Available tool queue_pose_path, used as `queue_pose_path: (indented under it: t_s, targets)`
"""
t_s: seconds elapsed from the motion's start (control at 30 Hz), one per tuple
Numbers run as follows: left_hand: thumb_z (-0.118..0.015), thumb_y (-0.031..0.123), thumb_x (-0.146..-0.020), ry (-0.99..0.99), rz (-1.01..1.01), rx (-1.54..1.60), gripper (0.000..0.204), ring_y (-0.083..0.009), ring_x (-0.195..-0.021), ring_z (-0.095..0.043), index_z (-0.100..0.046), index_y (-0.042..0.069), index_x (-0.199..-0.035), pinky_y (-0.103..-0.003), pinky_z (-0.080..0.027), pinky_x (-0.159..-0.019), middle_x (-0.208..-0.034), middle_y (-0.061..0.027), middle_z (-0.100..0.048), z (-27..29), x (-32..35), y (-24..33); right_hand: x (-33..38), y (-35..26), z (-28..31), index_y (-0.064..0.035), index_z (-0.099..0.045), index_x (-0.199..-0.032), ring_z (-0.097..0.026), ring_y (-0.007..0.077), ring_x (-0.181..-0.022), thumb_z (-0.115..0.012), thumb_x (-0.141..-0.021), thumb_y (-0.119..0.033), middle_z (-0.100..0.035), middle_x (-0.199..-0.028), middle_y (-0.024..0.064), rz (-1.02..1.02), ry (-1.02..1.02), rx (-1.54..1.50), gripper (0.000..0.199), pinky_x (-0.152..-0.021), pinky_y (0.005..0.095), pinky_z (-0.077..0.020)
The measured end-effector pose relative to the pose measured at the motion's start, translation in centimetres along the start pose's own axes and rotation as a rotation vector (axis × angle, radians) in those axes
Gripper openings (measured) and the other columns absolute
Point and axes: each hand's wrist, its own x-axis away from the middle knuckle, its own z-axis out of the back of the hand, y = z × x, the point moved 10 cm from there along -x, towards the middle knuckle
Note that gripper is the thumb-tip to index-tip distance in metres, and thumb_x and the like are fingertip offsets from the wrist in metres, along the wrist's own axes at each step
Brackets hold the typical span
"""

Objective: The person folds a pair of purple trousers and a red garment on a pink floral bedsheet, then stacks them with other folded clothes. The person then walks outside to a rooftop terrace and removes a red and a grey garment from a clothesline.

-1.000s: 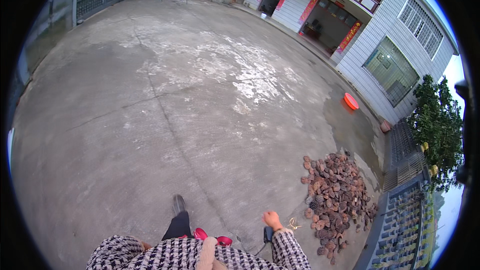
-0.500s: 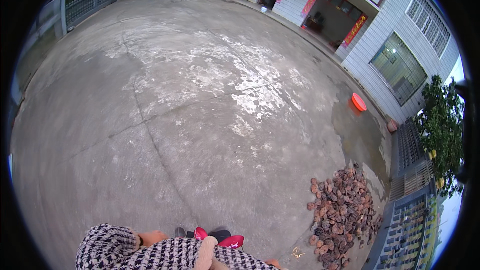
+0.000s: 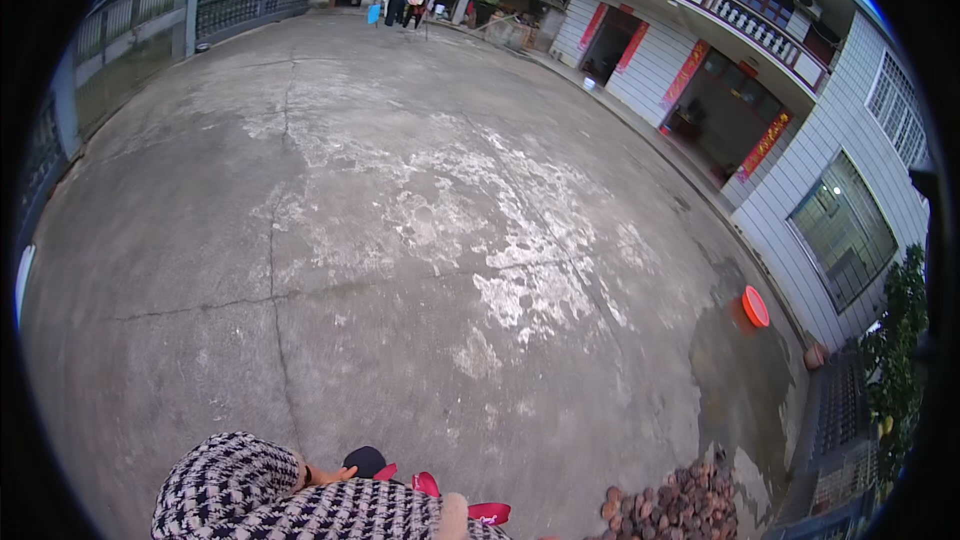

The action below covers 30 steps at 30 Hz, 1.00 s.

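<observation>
1. The concrete yard [image 3: 400,240] filled most of the view, spreading up and to the left of the pile of brown lumps [image 3: 675,505]. I took that pile as the landmark. It was heaped at the yard's lower right edge, probably so that the open middle stayed walkable.
2. The white house [image 3: 830,130] rose well above and to the right of the pile, with red strips beside its doorways.
3. The metal fence and gate [image 3: 150,10] stood far up and left of the pile, on the yard's opposite side.
4. The houndstooth sleeve [image 3: 225,485] entered from the lower edge, well left of the pile. It was bent so that the forearm lay low and pointed toward the pile, which suggests the person was crouched or stooping.
5. The orange basin [image 3: 755,306] sat above the pile, near the house wall on a darker, damp-looking patch.
6. The left hand [image 3: 325,475] came out of that sleeve, left of the pile, with its fingers seeming to stretch toward the black rounded thing [image 3: 365,460]. I could not tell whether it was grasping or loose.
7. The black rounded thing, perhaps a shoe toe, lay just beside the fingertips, left of the pile. 2 red pieces [image 3: 425,483] lay between it and the pile.
8. The right hand was out of view.
</observation>
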Motion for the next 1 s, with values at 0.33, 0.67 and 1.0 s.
queue_pose_path:
  t_s: [0.33,0.67,1.0]
  targets:
    - [-0.053,0.043,-0.086,-0.119,-0.081,-0.056,0.049,-0.0293,-0.108,-0.053,-0.059,0.000,-0.109,-0.041,-0.041,-0.090,-0.111,-0.0196,-0.058,22.8,-11.7,2.8,-26.1,-2.9,27.2,-0.0028,-0.063,-0.091,-0.065,0.0181,-0.063,-0.052,-0.088,-0.029,-0.068,-0.080,0.0098,0.041,0.192,-0.986,0.029,-0.060,0.0315,-0.0511]
    - [-0.056,0.038,-0.083,-0.158,-0.146,-0.185,0.041,-0.0305,-0.093,-0.058,-0.061,0.001,-0.100,-0.042,-0.045,-0.081,-0.099,-0.0193,-0.062,57.6,-14.8,7.9,-29.7,4.7,20.8,-0.0075,-0.066,-0.083,-0.065,0.0273,-0.071,-0.053,-0.082,-0.035,-0.067,-0.078,0.0125,-0.336,-0.128,-0.650,0.030,-0.065,0.0397,-0.0517]
    - [-0.047,0.022,-0.089,0.894,0.260,0.258,0.027,-0.0187,-0.063,-0.065,-0.063,0.000,-0.088,-0.033,-0.051,-0.058,-0.075,-0.0129,-0.066,96.2,-19.9,15.0,-42.7,18.1,35.1,-0.0095,-0.068,-0.076,-0.064,0.0320,-0.076,-0.056,-0.075,-0.033,-0.066,-0.076,0.0130,-0.035,-0.127,-0.198,0.026,-0.067,0.0440,-0.0519]
